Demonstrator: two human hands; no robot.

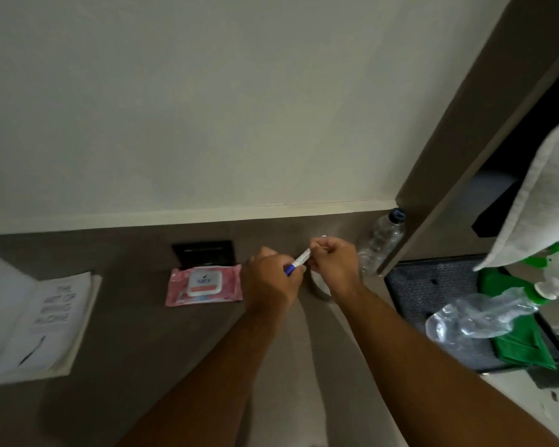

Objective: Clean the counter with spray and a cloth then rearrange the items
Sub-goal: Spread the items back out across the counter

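Both hands meet over the back of the brown counter (149,343). The left hand (271,279) is closed on the blue end of a marker pen (299,262). The right hand (333,262) pinches the white end of the same pen. Most of the pen is hidden inside the two hands, so only a short white bit and a spot of blue show. Something pale and curved lies under the right hand (318,290), but it is too covered to tell what it is.

A pink pack of wet wipes (204,285) lies flat just left of the left hand. Behind it is a dark socket plate (204,253), partly hidden by the pack. A white book (55,321) lies open on the far left, and its left page is cut off by the edge. Its words are too blurry to read well.

A clear water bottle (381,240) with a dark cap stands in the back corner. To the right is a dark tray (410,285). On it lie a crushed clear plastic bottle (475,317) and a green cloth (523,343). The spray bottle (552,275), green and white, is at the right edge and partly cut off. A pale towel (542,195) hangs over it and hides its top.
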